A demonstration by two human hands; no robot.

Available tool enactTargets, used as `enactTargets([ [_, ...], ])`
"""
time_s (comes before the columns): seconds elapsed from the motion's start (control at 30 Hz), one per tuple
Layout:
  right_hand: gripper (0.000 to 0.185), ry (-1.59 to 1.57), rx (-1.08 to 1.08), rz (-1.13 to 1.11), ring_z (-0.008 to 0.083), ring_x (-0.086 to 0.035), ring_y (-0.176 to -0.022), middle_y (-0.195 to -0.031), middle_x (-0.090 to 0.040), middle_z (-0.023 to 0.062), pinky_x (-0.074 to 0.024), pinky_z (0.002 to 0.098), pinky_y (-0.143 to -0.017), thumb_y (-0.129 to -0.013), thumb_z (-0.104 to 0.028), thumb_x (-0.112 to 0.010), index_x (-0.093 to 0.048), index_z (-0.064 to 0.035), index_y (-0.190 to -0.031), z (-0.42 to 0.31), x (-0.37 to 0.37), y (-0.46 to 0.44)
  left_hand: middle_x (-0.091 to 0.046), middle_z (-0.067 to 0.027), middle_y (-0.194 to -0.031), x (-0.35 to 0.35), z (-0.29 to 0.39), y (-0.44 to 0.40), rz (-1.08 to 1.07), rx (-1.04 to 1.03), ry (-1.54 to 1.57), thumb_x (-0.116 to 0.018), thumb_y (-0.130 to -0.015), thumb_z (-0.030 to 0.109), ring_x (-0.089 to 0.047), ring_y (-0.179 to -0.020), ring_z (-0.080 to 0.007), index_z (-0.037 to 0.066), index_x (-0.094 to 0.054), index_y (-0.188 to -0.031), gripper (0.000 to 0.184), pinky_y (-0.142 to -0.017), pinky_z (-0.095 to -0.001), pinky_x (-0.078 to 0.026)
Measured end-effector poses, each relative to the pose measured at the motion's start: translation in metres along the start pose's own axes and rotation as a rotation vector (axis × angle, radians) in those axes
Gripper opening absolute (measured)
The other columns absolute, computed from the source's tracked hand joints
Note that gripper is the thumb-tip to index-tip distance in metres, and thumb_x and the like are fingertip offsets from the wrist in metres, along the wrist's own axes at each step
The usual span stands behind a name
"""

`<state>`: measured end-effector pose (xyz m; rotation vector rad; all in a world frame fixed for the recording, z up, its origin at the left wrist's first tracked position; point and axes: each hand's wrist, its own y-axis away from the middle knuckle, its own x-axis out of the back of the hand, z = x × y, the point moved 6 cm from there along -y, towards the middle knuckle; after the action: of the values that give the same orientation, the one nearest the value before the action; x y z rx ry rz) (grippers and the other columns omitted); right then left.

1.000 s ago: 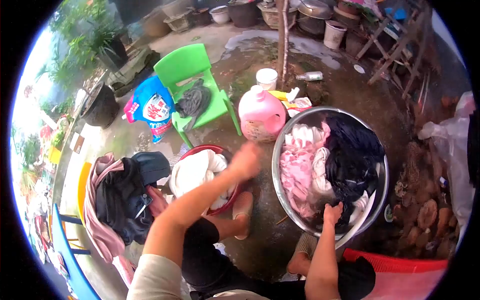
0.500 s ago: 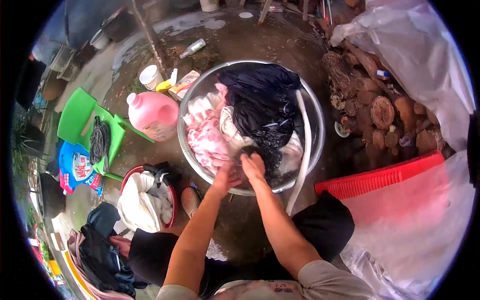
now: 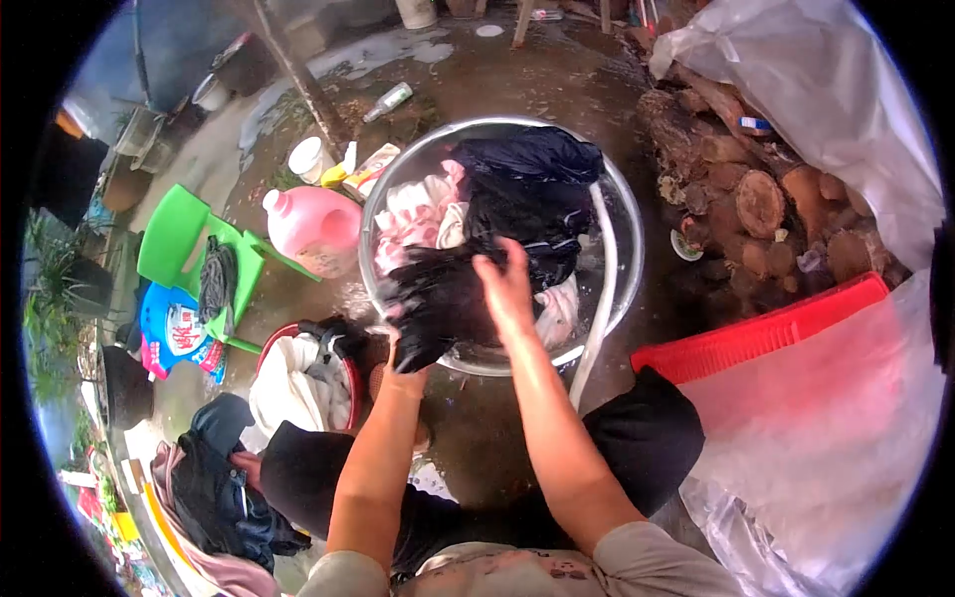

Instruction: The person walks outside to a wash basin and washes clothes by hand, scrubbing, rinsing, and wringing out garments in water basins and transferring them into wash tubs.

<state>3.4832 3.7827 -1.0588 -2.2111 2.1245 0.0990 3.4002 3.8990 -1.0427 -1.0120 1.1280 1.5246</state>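
A large metal basin (image 3: 634, 264) holds wet clothes: a pink and white garment (image 3: 415, 211) on the left and dark garments (image 3: 527, 184) on the right. Over its near left part a black cloth (image 3: 438, 298) is stretched between my hands. My left hand (image 3: 401, 366) is mostly hidden beneath the cloth's lower left end. My right hand (image 3: 507, 287) holds the cloth's right side, thumb and fingers partly showing. A pale hose (image 3: 605, 269) hangs over the basin's right rim into it.
A pink jug (image 3: 313, 231) stands left of the basin. Further left are a green chair (image 3: 179, 239), a detergent bag (image 3: 182, 323) and a red basin (image 3: 355, 393) of white cloth. Logs (image 3: 759, 204) and a red plastic rack (image 3: 766, 328) lie to the right.
The view has turned right since the first frame. My left hand has come to the basin beside my right. A black cloth has been lifted and spread between both hands.
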Motion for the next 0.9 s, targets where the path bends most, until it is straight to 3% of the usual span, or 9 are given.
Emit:
enactTargets([
  [0.03,0.064,-0.022,-0.219,0.071,0.023,-0.053,-0.106,-0.122,-0.053,0.0131,-0.0446,0.0344,-0.088,-0.08,-0.034,-0.069,-0.043,-0.0014,-0.128,0.027,0.016,0.005,-0.061,-0.012,-0.117,0.002,-0.006,-0.001,0.099,0.197,0.326,-0.051,-0.091,0.032,-0.059,-0.103,-0.0283,0.004,-0.055,-0.12,0.041,-0.091,-0.0402,-0.049],
  [0.1,0.068,-0.156,-0.704,0.157,0.0256,-0.051,-0.112,-0.129,-0.05,0.0129,-0.0423,0.0364,-0.094,-0.081,-0.037,-0.069,-0.041,-0.0019,-0.132,0.044,0.03,0.027,-0.065,-0.0123,-0.104,-0.003,0.015,-0.004,0.472,-0.062,-0.486,-0.062,-0.083,0.027,-0.063,-0.092,-0.0249,-0.001,-0.059,-0.114,0.041,-0.087,-0.0396,-0.051],
  [0.17,0.064,-0.996,-0.856,-0.342,0.0248,-0.053,-0.112,-0.127,-0.054,0.0048,-0.0432,0.0374,-0.095,-0.084,-0.045,-0.066,-0.045,-0.0061,-0.13,0.074,-0.004,0.041,-0.067,-0.0089,-0.092,-0.027,-0.003,-0.002,0.396,-0.209,-0.87,-0.066,-0.082,0.024,-0.064,-0.081,-0.0208,-0.003,-0.064,-0.102,0.033,-0.079,-0.036,-0.051],
  [0.4,0.045,-0.866,-0.491,-0.113,0.0209,-0.057,-0.105,-0.117,-0.06,0.005,-0.0421,0.0328,-0.096,-0.094,-0.039,-0.05,-0.05,-0.0094,-0.129,0.151,0.016,0.042,-0.066,-0.0249,-0.095,-0.048,-0.023,-0.007,0.285,-0.273,-1.862,-0.06,-0.082,0.046,-0.064,-0.095,-0.0358,-0.002,-0.062,-0.109,0.055,-0.084,-0.0409,-0.049],
  [0.47,0.042,-0.191,-0.401,-0.101,0.0184,-0.057,-0.094,-0.108,-0.061,0.0039,-0.0444,0.0316,-0.086,-0.09,-0.032,-0.058,-0.054,-0.006,-0.124,0.1,0.023,0.025,-0.066,-0.0242,-0.089,-0.01,0.02,-0.036,0.484,0.018,-2.335,-0.054,-0.084,0.054,-0.064,-0.088,-0.0391,0.0,-0.061,-0.11,0.06,-0.078,-0.0482,-0.05],
  [0.53,0.04,0.148,-0.257,-0.101,0.0159,-0.058,-0.083,-0.099,-0.063,0.0028,-0.0468,0.0303,-0.075,-0.086,-0.025,-0.065,-0.057,-0.0027,-0.118,0.043,0.029,0.013,-0.062,-0.0283,-0.071,0.043,0.077,-0.043,0.499,-0.472,-2.14,-0.062,-0.082,0.051,-0.065,-0.07,-0.0395,-0.007,-0.064,-0.08,0.058,-0.066,-0.0467,-0.05],
  [0.63,0.039,0.291,-0.119,-0.006,0.0193,-0.059,-0.092,-0.104,-0.064,0.0089,-0.0454,0.0308,-0.084,-0.081,-0.006,-0.067,-0.056,-0.005,-0.118,0.02,0.055,-0.003,-0.057,-0.004,-0.057,0.086,0.13,-0.017,0.815,-0.151,-1.456,-0.071,-0.076,0.039,-0.056,-0.048,-0.0212,-0.002,-0.061,-0.066,0.042,-0.048,-0.0347,-0.047],
  [0.73,0.043,0.559,-0.047,0.18,0.0283,-0.062,-0.098,-0.105,-0.065,0.0149,-0.0454,0.0352,-0.09,-0.08,0.002,-0.061,-0.054,-0.0096,-0.12,0.023,0.08,-0.004,-0.06,-0.0156,-0.095,0.103,0.131,-0.001,0.761,-0.219,-1.094,-0.067,-0.079,0.029,-0.062,-0.081,-0.0259,0.004,-0.058,-0.107,0.039,-0.053,-0.0374,-0.051],
  [0.9,0.067,0.683,0.092,0.065,0.0341,-0.046,-0.121,-0.124,-0.051,0.0182,-0.0335,0.0388,-0.104,-0.066,0.015,-0.041,-0.047,-0.0094,-0.128,0.047,0.06,0.011,-0.045,-0.0161,-0.125,0.055,0.072,0.013,0.5,-0.505,-2.506,-0.069,-0.075,0.029,-0.042,-0.117,-0.0374,0.02,-0.053,-0.12,0.049,-0.09,-0.0549,-0.037],
])
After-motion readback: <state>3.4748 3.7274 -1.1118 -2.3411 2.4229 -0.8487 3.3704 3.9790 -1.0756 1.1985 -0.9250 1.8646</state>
